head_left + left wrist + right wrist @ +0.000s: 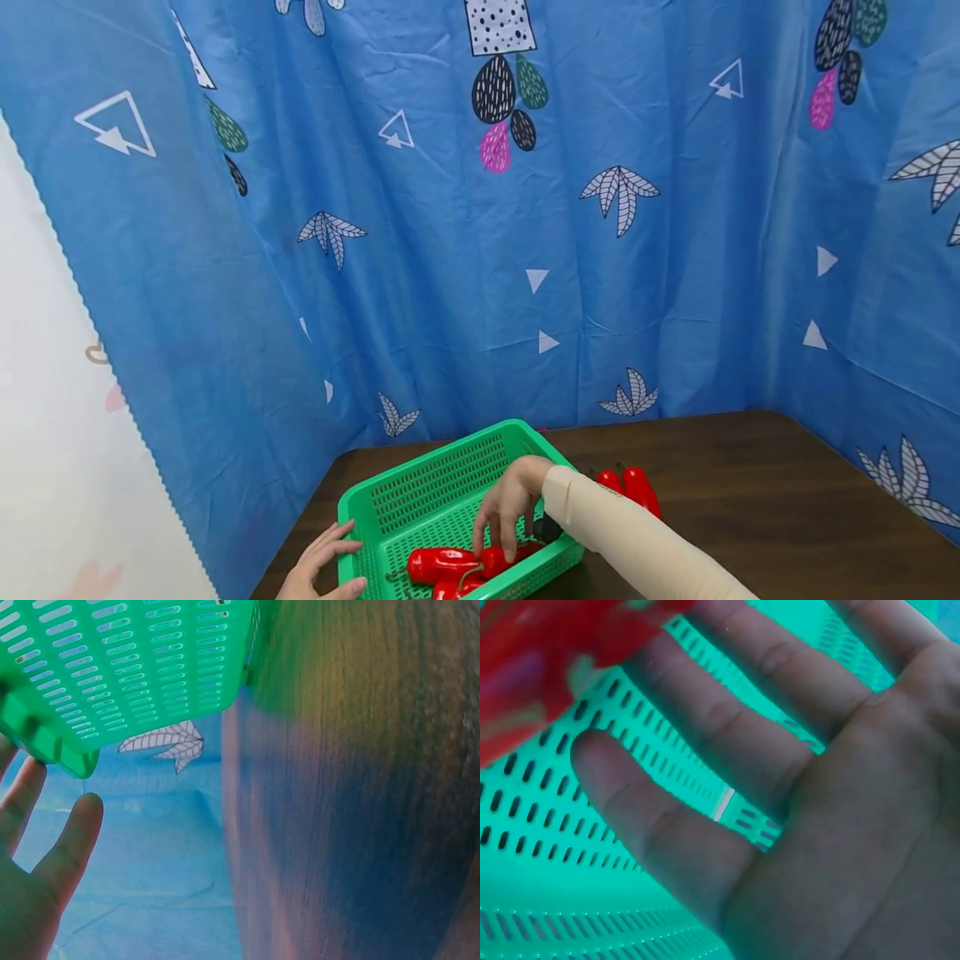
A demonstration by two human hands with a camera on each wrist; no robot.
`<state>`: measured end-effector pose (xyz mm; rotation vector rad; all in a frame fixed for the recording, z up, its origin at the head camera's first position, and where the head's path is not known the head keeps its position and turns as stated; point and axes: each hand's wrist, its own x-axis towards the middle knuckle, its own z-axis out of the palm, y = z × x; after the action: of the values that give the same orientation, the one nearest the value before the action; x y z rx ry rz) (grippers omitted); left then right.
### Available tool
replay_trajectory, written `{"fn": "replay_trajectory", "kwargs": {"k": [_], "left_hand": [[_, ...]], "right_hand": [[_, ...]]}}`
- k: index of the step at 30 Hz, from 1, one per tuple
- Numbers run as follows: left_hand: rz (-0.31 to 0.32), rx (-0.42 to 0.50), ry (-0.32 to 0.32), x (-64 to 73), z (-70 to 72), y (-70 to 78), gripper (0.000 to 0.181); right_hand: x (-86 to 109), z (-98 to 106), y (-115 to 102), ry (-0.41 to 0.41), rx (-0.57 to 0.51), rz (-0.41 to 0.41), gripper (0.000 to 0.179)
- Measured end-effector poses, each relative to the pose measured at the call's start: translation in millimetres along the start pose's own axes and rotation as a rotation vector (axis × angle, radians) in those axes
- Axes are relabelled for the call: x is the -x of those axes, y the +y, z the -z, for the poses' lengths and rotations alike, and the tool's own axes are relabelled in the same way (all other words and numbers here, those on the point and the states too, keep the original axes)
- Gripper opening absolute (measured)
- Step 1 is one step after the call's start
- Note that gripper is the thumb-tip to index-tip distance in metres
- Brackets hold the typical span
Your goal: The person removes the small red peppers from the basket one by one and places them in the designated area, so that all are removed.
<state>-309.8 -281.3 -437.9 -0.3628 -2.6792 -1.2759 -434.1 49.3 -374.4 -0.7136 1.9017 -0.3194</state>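
A green perforated basket [362,508] stands on the table with several glossy red peppers [442,565] lying in its near end. My right hand [513,496] reaches down into it, fingertips right at one red pepper [493,563]. In the right wrist view, its fingers stretch out fairly straight toward a blurred red pepper [525,682], and the thumb is hidden. My left hand [309,573] is at the basket's left side, spread fingers touching the rim. From the left wrist, that hand [30,892] shows its fingers beside the rim, one tip apart from it.
More red peppers [640,492] lie on the dark wooden table [735,500] just right of the basket, partly behind my right forearm. A small black object [547,529] shows beneath the right wrist. Patterned blue curtains [450,292] hang behind the table, and a white cloth [67,375] hangs at left.
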Motion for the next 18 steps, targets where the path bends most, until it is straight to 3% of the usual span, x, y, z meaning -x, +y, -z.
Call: {"fn": "replay_trajectory", "kwargs": {"k": [3, 6, 10, 13, 15, 16, 18], "left_hand": [[-0.03, 0.018, 0.019, -2.3, -3.0, -19.0, 0.034], [-0.115, 0.019, 0.049, -10.8, -9.4, -53.2, 0.034], [-0.097, 0.025, 0.055, -22.8, -16.4, -93.5, 0.034], [-0.083, 0.018, 0.068, -24.9, -17.4, -96.7, 0.034], [-0.108, 0.01, 0.074, -21.4, -15.3, -85.1, 0.033], [-0.153, 0.013, 0.084, -19.8, -16.0, -82.7, 0.031], [-0.159, 0.015, 0.076, -16.1, -13.4, -70.7, 0.032]], "right_hand": [[-4.3, -4, -2, -0.01, 0.025, -0.037, 0.043], [-6.9, -6, -3, -0.001, 0.03, -0.061, 0.042], [-8.2, -8, -4, 0.032, 0.022, -0.075, 0.039], [-7.9, -9, -4, 0.056, 0.034, -0.085, 0.036], [-7.7, -9, -3, 0.062, 0.046, -0.089, 0.035], [-7.6, -10, -3, 0.064, 0.052, -0.091, 0.034], [-7.6, -10, -2, 0.061, 0.059, -0.09, 0.034]]}}
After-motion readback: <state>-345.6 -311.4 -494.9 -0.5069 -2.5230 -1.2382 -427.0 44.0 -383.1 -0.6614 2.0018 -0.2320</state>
